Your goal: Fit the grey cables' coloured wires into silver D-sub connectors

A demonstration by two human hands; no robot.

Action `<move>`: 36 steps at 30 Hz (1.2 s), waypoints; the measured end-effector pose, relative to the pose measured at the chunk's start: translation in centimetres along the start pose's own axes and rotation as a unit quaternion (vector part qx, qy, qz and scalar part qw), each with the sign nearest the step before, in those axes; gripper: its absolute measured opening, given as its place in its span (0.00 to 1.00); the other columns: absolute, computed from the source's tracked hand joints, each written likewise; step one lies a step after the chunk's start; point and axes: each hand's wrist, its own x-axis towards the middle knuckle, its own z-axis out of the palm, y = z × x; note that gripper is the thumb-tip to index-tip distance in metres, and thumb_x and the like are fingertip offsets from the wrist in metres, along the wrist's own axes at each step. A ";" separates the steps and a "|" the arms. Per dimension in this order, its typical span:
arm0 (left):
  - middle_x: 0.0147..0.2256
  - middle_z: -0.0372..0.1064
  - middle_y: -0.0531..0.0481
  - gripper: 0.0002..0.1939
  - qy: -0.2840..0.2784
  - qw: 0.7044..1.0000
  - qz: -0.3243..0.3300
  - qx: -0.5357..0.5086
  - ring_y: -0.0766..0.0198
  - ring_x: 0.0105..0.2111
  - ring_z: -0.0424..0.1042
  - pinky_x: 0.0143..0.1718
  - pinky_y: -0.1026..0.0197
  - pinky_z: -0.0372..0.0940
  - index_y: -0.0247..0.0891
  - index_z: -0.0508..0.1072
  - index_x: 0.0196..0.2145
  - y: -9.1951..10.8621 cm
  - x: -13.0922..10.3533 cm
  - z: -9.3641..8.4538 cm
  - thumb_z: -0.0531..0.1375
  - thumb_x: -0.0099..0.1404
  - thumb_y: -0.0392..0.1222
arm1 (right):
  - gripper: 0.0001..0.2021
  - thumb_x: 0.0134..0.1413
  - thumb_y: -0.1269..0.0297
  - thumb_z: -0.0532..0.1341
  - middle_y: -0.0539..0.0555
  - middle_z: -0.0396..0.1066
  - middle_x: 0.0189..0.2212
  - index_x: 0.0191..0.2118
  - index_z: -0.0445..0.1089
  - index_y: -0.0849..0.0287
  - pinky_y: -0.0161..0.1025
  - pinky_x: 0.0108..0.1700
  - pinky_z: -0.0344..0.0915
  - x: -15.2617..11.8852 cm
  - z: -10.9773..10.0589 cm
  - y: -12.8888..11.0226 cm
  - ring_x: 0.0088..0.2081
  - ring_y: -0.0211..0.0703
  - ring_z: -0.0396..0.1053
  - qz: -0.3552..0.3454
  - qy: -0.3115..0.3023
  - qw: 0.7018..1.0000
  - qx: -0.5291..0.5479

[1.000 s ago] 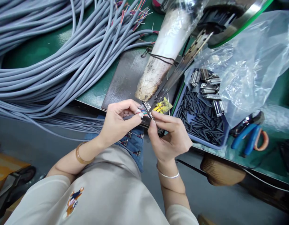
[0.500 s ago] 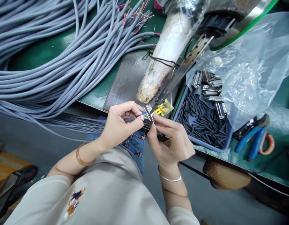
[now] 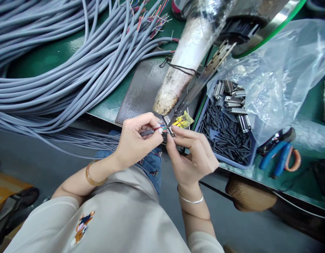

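Note:
My left hand [image 3: 137,140] pinches the stripped end of a grey cable [image 3: 147,133], its thin coloured wires fanning out past my fingertips. Between finger and thumb of my right hand [image 3: 195,151] is the end of a small metal multi-pin connector [image 3: 166,120]. The coloured wires meet the connector's row of pins. Touching or just over it is the tip of a soldering iron [image 3: 187,100], fixed pointing down from above. Behind it lies a yellow piece [image 3: 183,120] with bright strips. Exact contact at the pins is too small to tell.
Grey cables [image 3: 72,80] with stripped ends cover the left of the green bench. A wrapped white tube [image 3: 180,63] hangs over a dark plate [image 3: 136,89]. To the right are a blue tray [image 3: 253,154] of black sleeves, bagged connectors [image 3: 234,102] and blue-handled pliers [image 3: 282,158].
The connector has turned and shifted slightly under the iron tip, with both hands still pinching. The whole view has moved a little, so the tray and pliers appear further left.

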 end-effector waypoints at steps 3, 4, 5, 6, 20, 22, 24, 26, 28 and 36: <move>0.26 0.68 0.53 0.07 0.016 1.000 0.004 0.003 0.71 0.26 0.67 0.25 0.71 0.63 0.37 0.67 0.24 0.2 0.0 0.0 0.63 0.56 0.33 | 0.11 0.52 0.76 0.71 0.50 0.82 0.41 0.35 0.71 0.55 0.36 0.42 0.78 0.3 -0.1 -0.1 0.39 0.40 0.81 -0.001 0.003 1.000 -0.009; 0.26 0.69 0.52 0.07 0.020 1.000 0.006 0.001 0.71 0.26 0.67 0.25 0.70 0.63 0.37 0.67 0.24 0.3 0.1 0.0 0.63 0.56 0.33 | 0.11 0.53 0.76 0.71 0.50 0.82 0.42 0.35 0.71 0.54 0.37 0.41 0.78 0.3 -0.1 -0.2 0.39 0.40 0.81 0.000 0.002 1.000 -0.013; 0.26 0.69 0.52 0.07 0.019 1.000 0.007 -0.001 0.71 0.26 0.67 0.25 0.70 0.64 0.37 0.67 0.24 0.4 0.1 0.0 0.63 0.55 0.33 | 0.11 0.53 0.76 0.71 0.50 0.82 0.42 0.35 0.71 0.54 0.37 0.41 0.78 0.4 -0.2 -0.3 0.39 0.40 0.81 0.000 0.000 1.000 -0.017; 0.27 0.70 0.52 0.07 0.016 1.000 0.007 -0.004 0.71 0.26 0.67 0.26 0.70 0.64 0.37 0.67 0.24 0.5 0.2 0.0 0.63 0.55 0.33 | 0.11 0.53 0.75 0.71 0.50 0.82 0.42 0.35 0.70 0.54 0.37 0.41 0.78 0.4 -0.3 -0.4 0.39 0.40 0.81 0.001 -0.002 1.000 -0.020; 0.27 0.68 0.54 0.09 -0.014 0.994 0.078 0.073 0.75 0.21 0.57 0.22 0.68 0.54 0.36 0.65 0.24 -0.4 -0.2 -0.1 0.61 0.56 0.27 | 0.10 0.54 0.75 0.71 0.49 0.81 0.41 0.35 0.71 0.54 0.37 0.41 0.77 0.8 -0.3 -0.4 0.39 0.39 0.80 0.022 -0.028 0.999 -0.019; 0.27 0.68 0.54 0.09 -0.010 0.992 0.098 0.076 0.75 0.20 0.57 0.22 0.68 0.55 0.37 0.66 0.25 -0.5 -0.2 -0.2 0.61 0.57 0.28 | 0.10 0.54 0.75 0.71 0.49 0.81 0.41 0.35 0.71 0.54 0.37 0.41 0.78 1.0 -0.3 -0.5 0.39 0.39 0.80 0.022 -0.025 0.999 -0.016; 0.28 0.69 0.53 0.08 -0.009 0.990 0.114 0.079 0.75 0.20 0.57 0.22 0.68 0.56 0.37 0.66 0.25 -0.4 -0.2 -0.2 0.61 0.58 0.28 | 0.10 0.54 0.75 0.71 0.49 0.81 0.40 0.35 0.72 0.54 0.37 0.40 0.78 1.1 -0.3 -0.7 0.39 0.40 0.80 0.023 -0.019 0.999 -0.020; 0.28 0.70 0.52 0.08 -0.013 0.990 0.114 0.082 0.75 0.20 0.58 0.22 0.68 0.56 0.37 0.67 0.25 -0.2 -0.2 -0.3 0.61 0.58 0.28 | 0.10 0.54 0.75 0.71 0.49 0.81 0.40 0.35 0.72 0.54 0.38 0.39 0.78 1.2 -0.5 -0.9 0.39 0.41 0.80 0.022 -0.017 0.999 -0.030; 0.28 0.70 0.52 0.08 -0.017 0.992 0.099 0.080 0.74 0.21 0.60 0.22 0.68 0.56 0.37 0.67 0.25 0.0 -0.2 -0.4 0.61 0.58 0.29 | 0.09 0.55 0.73 0.71 0.50 0.81 0.42 0.34 0.71 0.53 0.38 0.38 0.77 1.2 -0.6 -1.1 0.39 0.41 0.80 0.019 -0.023 0.999 -0.042; 0.28 0.71 0.51 0.07 -0.040 0.998 -0.001 0.044 0.72 0.25 0.65 0.24 0.69 0.59 0.36 0.67 0.24 0.0 -0.1 -0.4 0.61 0.56 0.30 | 0.11 0.55 0.74 0.70 0.52 0.82 0.45 0.33 0.67 0.55 0.32 0.35 0.75 0.6 -1.0 -1.0 0.34 0.37 0.81 -0.051 -0.065 0.993 -0.087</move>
